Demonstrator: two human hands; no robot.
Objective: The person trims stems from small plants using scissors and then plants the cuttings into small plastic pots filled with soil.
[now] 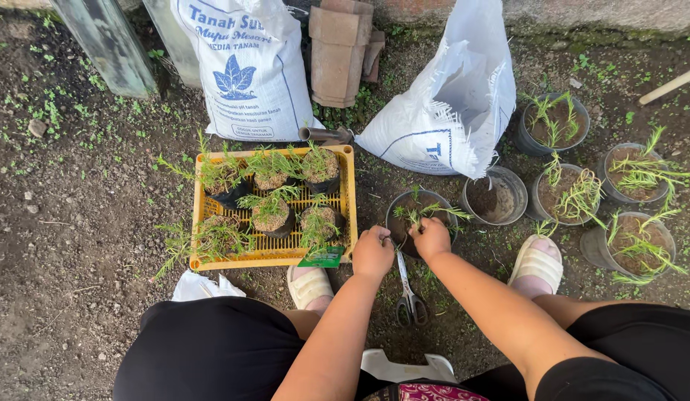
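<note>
Centre frame: my left hand (pixel 372 251) and right hand (pixel 431 238), closed, apparently gripping seedling (pixel 418 214) in black pot (pixel 404 223); rough pressing could snap its stem.

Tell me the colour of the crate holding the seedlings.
Yellow: the slatted crate shows best in the head view, left of the hands.

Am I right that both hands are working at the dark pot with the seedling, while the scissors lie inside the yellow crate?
Not quite. The head view shows the scissors lying on the soil between the feet, not in the yellow crate. The rest holds: the left hand and right hand are both at the dark pot with the seedling.
</note>
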